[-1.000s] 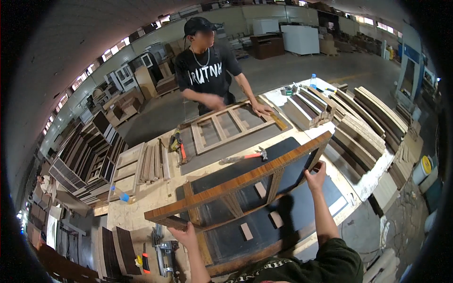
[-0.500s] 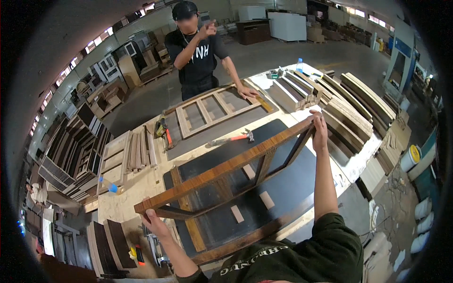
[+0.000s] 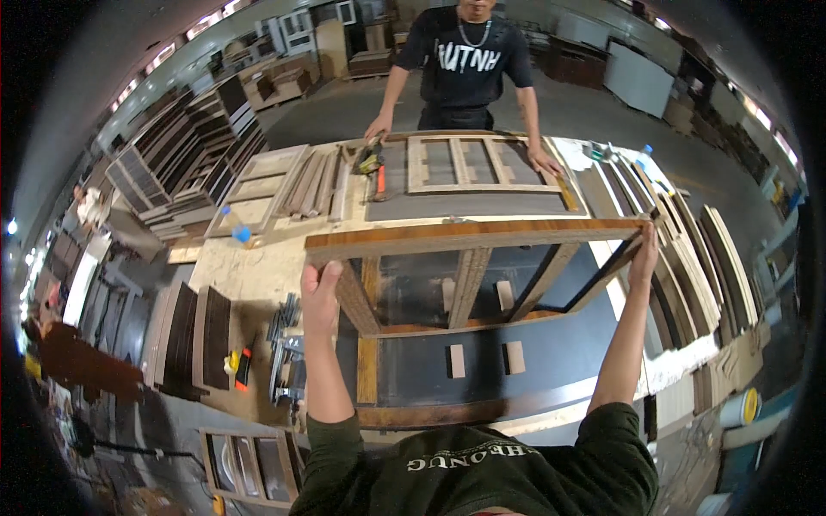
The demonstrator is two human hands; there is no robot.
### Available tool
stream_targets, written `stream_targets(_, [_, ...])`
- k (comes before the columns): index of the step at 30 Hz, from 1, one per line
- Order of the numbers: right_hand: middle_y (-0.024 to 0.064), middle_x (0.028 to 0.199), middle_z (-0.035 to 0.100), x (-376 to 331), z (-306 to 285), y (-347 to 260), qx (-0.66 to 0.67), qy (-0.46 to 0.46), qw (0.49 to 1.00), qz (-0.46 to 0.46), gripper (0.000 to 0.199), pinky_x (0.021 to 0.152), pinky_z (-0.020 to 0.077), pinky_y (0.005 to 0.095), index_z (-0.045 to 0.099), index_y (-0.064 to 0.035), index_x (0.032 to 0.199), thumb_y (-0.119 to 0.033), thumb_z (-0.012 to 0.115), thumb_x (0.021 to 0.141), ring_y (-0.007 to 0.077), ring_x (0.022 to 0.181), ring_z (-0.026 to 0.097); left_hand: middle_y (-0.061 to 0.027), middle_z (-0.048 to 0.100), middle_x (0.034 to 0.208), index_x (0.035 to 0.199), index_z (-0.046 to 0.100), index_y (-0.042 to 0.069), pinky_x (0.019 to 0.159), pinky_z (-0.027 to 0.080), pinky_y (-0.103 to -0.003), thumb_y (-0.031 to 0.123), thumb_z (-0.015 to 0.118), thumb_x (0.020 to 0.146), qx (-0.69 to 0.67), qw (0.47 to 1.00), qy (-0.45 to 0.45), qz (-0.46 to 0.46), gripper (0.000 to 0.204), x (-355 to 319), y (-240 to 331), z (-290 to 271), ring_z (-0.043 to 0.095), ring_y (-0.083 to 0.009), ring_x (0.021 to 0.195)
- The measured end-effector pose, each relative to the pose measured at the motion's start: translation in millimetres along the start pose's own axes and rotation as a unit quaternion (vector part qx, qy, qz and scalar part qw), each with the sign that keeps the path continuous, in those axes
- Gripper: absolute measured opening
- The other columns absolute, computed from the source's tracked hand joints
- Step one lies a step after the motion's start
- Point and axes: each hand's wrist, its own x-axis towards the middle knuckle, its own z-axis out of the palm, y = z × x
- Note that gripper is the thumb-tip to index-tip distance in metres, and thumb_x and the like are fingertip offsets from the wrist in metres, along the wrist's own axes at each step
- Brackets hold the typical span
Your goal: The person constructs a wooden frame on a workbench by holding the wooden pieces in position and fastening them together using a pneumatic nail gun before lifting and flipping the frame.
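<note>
Raised on edge over the table, a brown wooden frame with crossbars [image 3: 482,230] is held at both ends. My left hand [image 3: 320,297] grips its left end, the thumb up by the top rail. Around the right end of that rail close the fingers of my right hand [image 3: 643,258]. Below lies a dark flat panel [image 3: 413,378] with several small wooden blocks on it, among them a block [image 3: 457,361] and another block [image 3: 514,357]. A wooden strip [image 3: 367,378] runs along the panel's left side.
Across the table a person [image 3: 469,69] rests one hand on a pale slatted frame [image 3: 460,187], the other at a yellow-black tool [image 3: 369,161]. Curved wooden strips [image 3: 688,267] are stacked right. Left are a bottle [image 3: 237,228], an orange-black tool [image 3: 243,368] and dark boards [image 3: 211,335].
My view has turned left. The frame I hold, slanted before, is now roughly level across the view. The person opposite has lowered a raised hand to the yellow-black tool.
</note>
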Motion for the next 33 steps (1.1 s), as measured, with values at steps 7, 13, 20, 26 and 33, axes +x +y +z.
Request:
stream_targets(7, [0.0107, 0.132, 0.051, -3.0, 3.5, -15.6, -0.066, 0.050, 0.996, -0.040, 0.058, 0.107, 0.0277, 0.0343, 0.051, -0.0007, 0.130, -0.048, 0.046, 0.096, 0.0226, 0.126, 0.043, -0.0036, 0.058, 0.117, 0.126, 0.048, 0.002, 0.097, 0.038, -0.029, 0.018, 0.066, 0.087, -0.012, 0.999, -0.036, 0.014, 0.045, 5.3, 6.7, 11.7, 0.052, -0.0124, 0.108])
stream_targets(13, [0.0115, 0.139, 0.046, 1.6, -9.1, -4.3, -0.051, 0.047, 0.996, -0.064, 0.058, 0.110, 0.0258, 0.0337, 0.047, 0.0006, 0.134, -0.044, 0.046, 0.096, 0.0226, 0.132, 0.039, -0.0027, 0.058, 0.112, 0.119, 0.052, 0.001, 0.092, 0.039, -0.027, 0.013, 0.063, 0.087, 0.013, 0.999, -0.004, 0.040, 0.035, 1.6, 0.7, 17.3, 0.052, -0.0117, 0.102])
stream_targets(20, [0.0087, 0.132, 0.051, -39.3, -16.7, -28.2, 0.028, 0.089, 0.995, -0.032, 0.051, 0.105, 0.0314, 0.0348, 0.051, -0.0021, 0.129, -0.041, 0.045, 0.096, 0.0209, 0.125, 0.044, -0.0019, 0.059, 0.104, 0.114, 0.054, 0.002, 0.084, 0.043, -0.027, 0.013, 0.067, 0.084, 0.087, 0.993, 0.084, 0.014, 0.035, -44.1, 13.6, 18.1, 0.053, -0.0101, 0.094])
stream_targets(26, [0.0049, 0.101, 0.057, -70.3, -44.9, -37.5, 0.166, 0.056, 0.984, 0.005, 0.031, 0.091, 0.0369, 0.0308, 0.058, -0.0069, 0.104, -0.035, 0.052, 0.093, 0.0170, 0.099, 0.053, -0.0090, 0.060, 0.106, 0.111, 0.053, 0.002, 0.099, 0.040, -0.034, 0.029, 0.071, 0.082, -0.024, 1.000, 0.004, 0.001, 0.044, -70.8, 28.6, 4.1, 0.056, -0.0193, 0.104])
stream_targets(33, [0.0115, 0.113, 0.059, -132.5, -76.1, -57.9, 0.158, 0.062, 0.985, -0.034, 0.034, 0.106, 0.0326, 0.0367, 0.056, -0.0072, 0.109, -0.036, 0.053, 0.093, 0.0216, 0.110, 0.054, -0.0109, 0.047, 0.134, 0.134, 0.045, 0.008, 0.109, 0.030, -0.044, 0.049, 0.040, 0.096, -0.175, 0.946, 0.180, -0.204, 0.056, -162.7, -21.1, -24.7, 0.044, -0.0236, 0.124])
